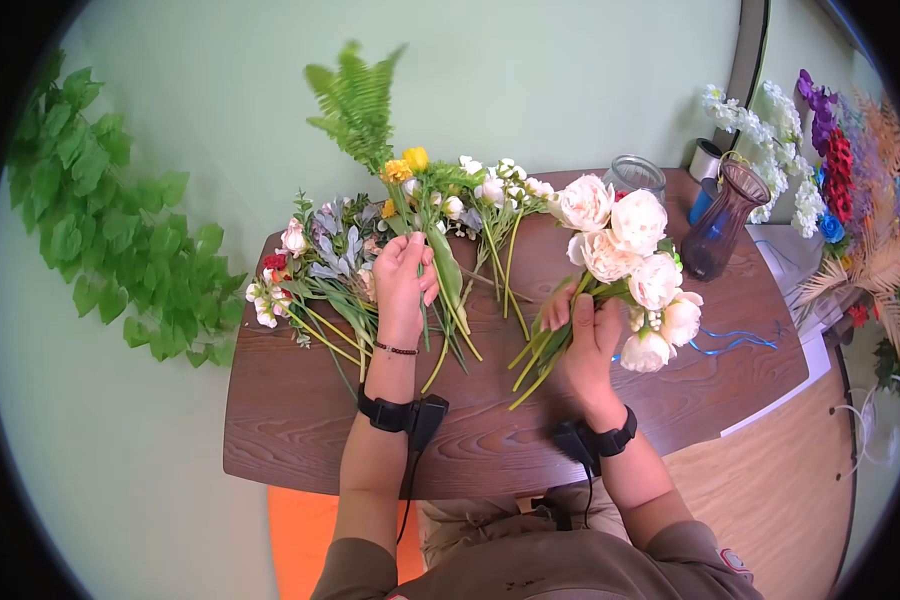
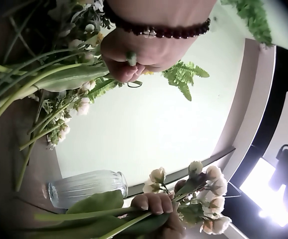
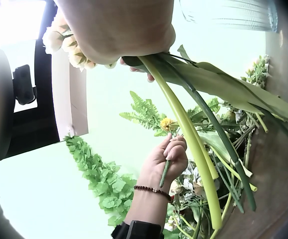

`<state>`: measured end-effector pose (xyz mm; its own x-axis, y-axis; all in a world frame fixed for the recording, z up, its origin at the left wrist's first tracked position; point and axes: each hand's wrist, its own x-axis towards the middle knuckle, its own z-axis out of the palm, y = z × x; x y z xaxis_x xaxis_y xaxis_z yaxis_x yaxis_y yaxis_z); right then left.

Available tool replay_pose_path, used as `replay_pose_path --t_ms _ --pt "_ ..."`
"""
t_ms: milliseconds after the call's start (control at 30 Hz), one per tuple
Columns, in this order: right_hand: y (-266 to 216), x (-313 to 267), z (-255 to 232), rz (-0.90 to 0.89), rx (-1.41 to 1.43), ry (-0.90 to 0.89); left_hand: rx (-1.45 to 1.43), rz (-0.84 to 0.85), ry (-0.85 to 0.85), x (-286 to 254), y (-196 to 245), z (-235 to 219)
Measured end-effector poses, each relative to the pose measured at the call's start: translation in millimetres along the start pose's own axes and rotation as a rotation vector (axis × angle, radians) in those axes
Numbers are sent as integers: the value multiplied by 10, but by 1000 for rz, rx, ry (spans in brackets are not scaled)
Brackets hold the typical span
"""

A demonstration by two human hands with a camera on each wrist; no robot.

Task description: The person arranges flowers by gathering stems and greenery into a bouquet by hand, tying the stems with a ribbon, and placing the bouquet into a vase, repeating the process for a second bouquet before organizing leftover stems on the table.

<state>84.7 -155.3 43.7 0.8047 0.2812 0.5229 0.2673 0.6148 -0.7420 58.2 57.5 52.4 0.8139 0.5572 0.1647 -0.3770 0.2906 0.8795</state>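
Note:
My left hand [image 1: 404, 280] is raised over the table's middle and pinches a thin green stem [image 3: 165, 173], whose cut end pokes out below the fist. Just beyond the fingers are a fern frond [image 1: 355, 105] and an orange-yellow flower [image 1: 395, 171]; I cannot tell which one the stem belongs to. In my right hand [image 1: 592, 345] I grip a bunch of cream-pink peonies [image 1: 610, 255], heads leaning up and right. Their thick green stems [image 3: 204, 174] and a broad leaf [image 3: 223, 84] stick out below the palm.
Loose flowers and greenery [image 1: 340, 245] lie across the table's left and back. A purple glass vase [image 1: 715, 225] and a clear glass jar [image 1: 638, 175] stand at the back right. Blue ribbon [image 1: 735, 342] lies right of the peonies. Leafy vine [image 1: 90, 180] hangs on the left wall.

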Motion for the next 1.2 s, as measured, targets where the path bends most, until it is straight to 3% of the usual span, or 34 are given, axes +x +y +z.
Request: replay_pose_path --t_ms 200,367,500,700,800,900,1033,1200 --pt "8 -9 -8 5 -3 -2 25 37 9 12 -30 -76" --pt "33 -23 20 -16 25 -11 392 -121 -56 91 -297 -163" --pt "46 -23 14 -50 3 -19 596 -131 -94 52 -361 -124" --pt "37 -16 16 -51 19 -25 554 -98 -15 74 -366 -144" --pt "42 -11 0 -53 -1 -20 544 43 105 134 -329 -192" --pt "34 -3 3 -48 -5 -15 278 51 131 -5 8 -48" --pt "40 -9 5 -30 -2 4 170 165 104 -129 303 0" --pt "46 -2 5 -17 -2 -2 150 305 76 -121 309 4"
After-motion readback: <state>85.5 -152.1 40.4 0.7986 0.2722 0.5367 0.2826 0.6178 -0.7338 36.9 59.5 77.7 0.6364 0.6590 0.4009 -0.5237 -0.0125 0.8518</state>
